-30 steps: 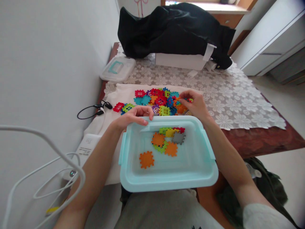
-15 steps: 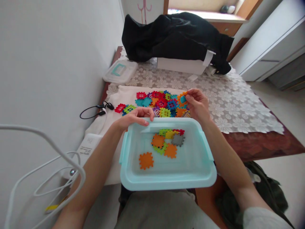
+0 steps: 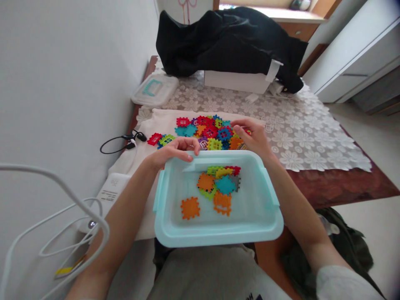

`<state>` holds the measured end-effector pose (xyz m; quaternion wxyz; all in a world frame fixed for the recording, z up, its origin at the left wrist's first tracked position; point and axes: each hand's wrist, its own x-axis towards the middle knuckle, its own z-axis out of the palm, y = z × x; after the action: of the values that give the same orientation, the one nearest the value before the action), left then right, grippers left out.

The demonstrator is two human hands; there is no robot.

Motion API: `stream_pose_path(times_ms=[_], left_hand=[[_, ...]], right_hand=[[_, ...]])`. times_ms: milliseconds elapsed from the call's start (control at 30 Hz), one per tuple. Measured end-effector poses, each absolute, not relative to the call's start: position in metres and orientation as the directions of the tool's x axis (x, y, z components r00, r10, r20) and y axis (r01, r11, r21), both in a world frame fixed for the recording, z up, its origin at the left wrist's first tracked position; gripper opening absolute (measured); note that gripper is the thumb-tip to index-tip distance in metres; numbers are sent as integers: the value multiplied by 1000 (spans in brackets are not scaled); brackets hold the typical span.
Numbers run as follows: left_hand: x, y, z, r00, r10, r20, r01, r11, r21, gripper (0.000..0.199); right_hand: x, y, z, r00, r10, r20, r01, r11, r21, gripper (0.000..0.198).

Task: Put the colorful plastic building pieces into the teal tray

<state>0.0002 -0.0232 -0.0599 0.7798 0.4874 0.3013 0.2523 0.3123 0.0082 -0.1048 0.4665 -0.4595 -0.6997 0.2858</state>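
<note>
A light turquoise plastic tub [image 3: 256,216] is right in front of me. In it lie several flat toothed building tiles, among them an orange tile [image 3: 190,208], a blue tile [image 3: 225,185] and an orange frame tile [image 3: 222,203]. My left hand [image 3: 178,150] grips the tub's far rim, left of its middle, thumb on the near side. Over the right end of a heap of colourful interlocking tiles [image 3: 210,132] is my right hand [image 3: 251,135]. Its thumb and forefinger are apart, and I see no tile between them.
A clear lid with a turquoise handle [image 3: 155,89] lies at the back left. Black earphones [image 3: 134,139] are by the wall, and a white cable [image 3: 90,208] loops at the left. Black cloth [image 3: 231,41] covers a white box [image 3: 236,81] at the back of the lace-covered table.
The orange frame tile and the blue tile that my right hand held now lie in the tub. That hand is empty at the heap. My left hand stays on the rim.
</note>
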Motion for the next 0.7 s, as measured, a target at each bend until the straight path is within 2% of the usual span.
stream_pose_path(times_ms=[100, 167, 233, 300, 533, 700], left_hand=[[0, -22, -61, 700, 680, -218, -117, 410, 904, 26], [0, -21, -62, 709, 675, -206, -124, 407, 905, 25], [0, -20, -63, 711, 674, -198, -126, 400, 908, 25], [1, -20, -64, 712, 674, -198, -124, 397, 909, 25], [2, -19, -62, 699, 685, -205, -112, 388, 915, 25], [0, -19, -65, 691, 689, -219, -97, 388, 917, 26]], right_hand=[[315, 17, -122, -179, 912, 370, 727, 376, -575, 45], [315, 19, -129, -222, 920, 322, 819, 355, -451, 49], [313, 19, -132, -267, 923, 278, 843, 363, -397, 49], [312, 19, -134, -284, 924, 257, 835, 370, -407, 48], [309, 22, -134, -237, 931, 279, 695, 363, -621, 48], [309, 23, -133, -200, 935, 292, 562, 354, -747, 26]])
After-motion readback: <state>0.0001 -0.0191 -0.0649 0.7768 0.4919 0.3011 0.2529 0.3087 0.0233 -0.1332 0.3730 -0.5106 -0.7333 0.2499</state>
